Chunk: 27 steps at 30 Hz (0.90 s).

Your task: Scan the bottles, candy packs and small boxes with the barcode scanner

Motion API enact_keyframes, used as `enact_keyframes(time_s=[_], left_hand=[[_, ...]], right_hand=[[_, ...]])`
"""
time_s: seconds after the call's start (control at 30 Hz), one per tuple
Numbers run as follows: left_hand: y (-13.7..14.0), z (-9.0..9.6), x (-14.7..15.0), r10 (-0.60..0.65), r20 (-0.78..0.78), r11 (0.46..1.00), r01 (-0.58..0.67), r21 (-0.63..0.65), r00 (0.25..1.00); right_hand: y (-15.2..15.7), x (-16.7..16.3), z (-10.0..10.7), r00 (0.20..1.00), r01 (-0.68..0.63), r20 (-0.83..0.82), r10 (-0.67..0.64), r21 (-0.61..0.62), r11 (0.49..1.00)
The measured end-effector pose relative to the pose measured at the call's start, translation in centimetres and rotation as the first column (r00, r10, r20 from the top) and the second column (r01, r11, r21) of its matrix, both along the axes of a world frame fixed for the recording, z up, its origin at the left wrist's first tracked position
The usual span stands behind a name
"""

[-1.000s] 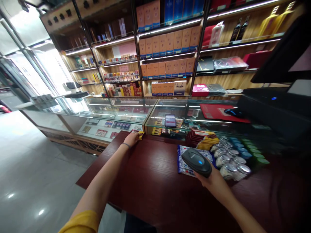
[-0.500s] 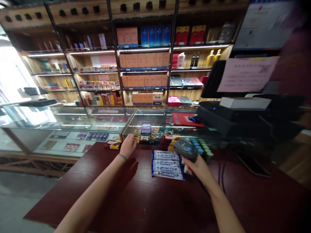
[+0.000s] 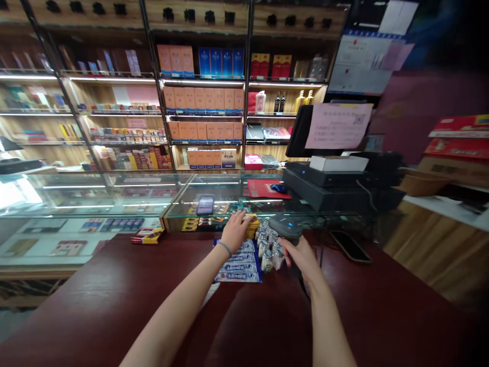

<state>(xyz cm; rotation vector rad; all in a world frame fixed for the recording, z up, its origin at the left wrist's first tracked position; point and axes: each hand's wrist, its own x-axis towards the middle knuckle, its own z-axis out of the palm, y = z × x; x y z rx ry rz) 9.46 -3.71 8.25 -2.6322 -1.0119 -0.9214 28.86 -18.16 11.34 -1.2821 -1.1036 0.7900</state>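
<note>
In my right hand is a dark barcode scanner, gripped by its handle, with its head pointing forward and left above several small clear jars with light contents. My left hand reaches over the far end of a row of blue-and-white packets, at a stack of yellow packs. Its fingers look stretched forward and slightly apart; the fingertips partly cover the stack. A smaller pile of red-and-yellow packs lies farther left on the dark red counter.
Behind the counter runs a glass display case, with a phone-like device on it. To the right are a monitor with a pink paper, a mouse and a phone. Shelves of boxes line the back.
My left hand has moved right, from beside the small left pile to the stack of yellow packs. My right hand still holds the scanner. The view has turned to the right.
</note>
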Motion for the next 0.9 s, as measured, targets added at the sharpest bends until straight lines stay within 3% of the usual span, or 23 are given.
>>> enact_keyframes(time_s=[0.2,0.4,0.5,0.6,0.67,0.77,0.9], left_hand=[[-0.3,-0.7,1.9,0.082,-0.069,0.996,-0.083,-0.011,0.994],[-0.6,-0.4,1.6,0.053,-0.033,0.999,-0.053,0.006,0.998],[-1.0,0.0,0.5,-0.02,0.068,1.0,0.019,0.019,0.997],[-1.7,0.3,-1.5,-0.04,0.313,0.999,0.041,0.003,0.949],[-2.3,0.2,-3.2,0.0,0.534,0.996,0.049,-0.078,0.846],[-3.0,-0.5,-6.0,0.145,0.813,0.962,0.11,-0.249,0.564],[-3.4,-2.3,-9.7,0.312,0.924,0.884,0.288,-0.368,0.222]], right_hand=[[-0.2,-0.2,0.3,1.0,0.023,-0.02,-0.023,-0.008,1.0],[-0.2,-0.1,0.4,1.0,0.012,0.016,-0.013,0.031,0.999],[-0.1,0.0,0.2,0.999,0.027,0.046,-0.029,0.031,0.999],[0.0,-0.3,0.2,0.999,0.037,0.023,-0.038,0.034,0.999],[0.0,-0.7,0.2,0.999,0.035,0.02,-0.036,0.05,0.998],[-0.1,-1.8,0.4,1.0,0.013,0.025,-0.014,0.055,0.998],[0.0,-3.9,0.2,1.0,-0.011,-0.002,0.011,0.081,0.997]])
